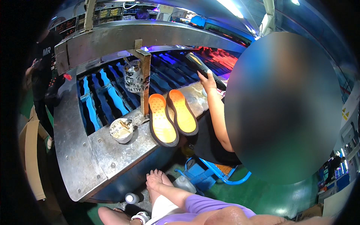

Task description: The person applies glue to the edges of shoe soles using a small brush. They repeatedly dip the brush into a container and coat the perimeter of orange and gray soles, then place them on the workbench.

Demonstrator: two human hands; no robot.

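Observation:
My right hand [154,180] lies on my bare knee near the lower middle, fingers stretched out and holding nothing. A white band [140,216] circles my left wrist at the lower edge; that hand's fingers are mostly hidden. On the metal bench ledge [112,161] ahead stand two dark-rimmed shoe soles [163,125] [183,116] side by side, their insides orange to yellow. Neither of my hands touches them. To the right, a co-worker's hand [208,80] grips another dark sole [200,65] with a yellow inside. A blurred patch hides most of that person.
A white tub [122,131] with a brush-like tool stands left of the soles, below a hanging plastic cup [134,77] by a rusty post [144,86]. Slatted conveyor [108,90] runs behind. Below are a white bottle [131,198] and blue-framed stool [225,176].

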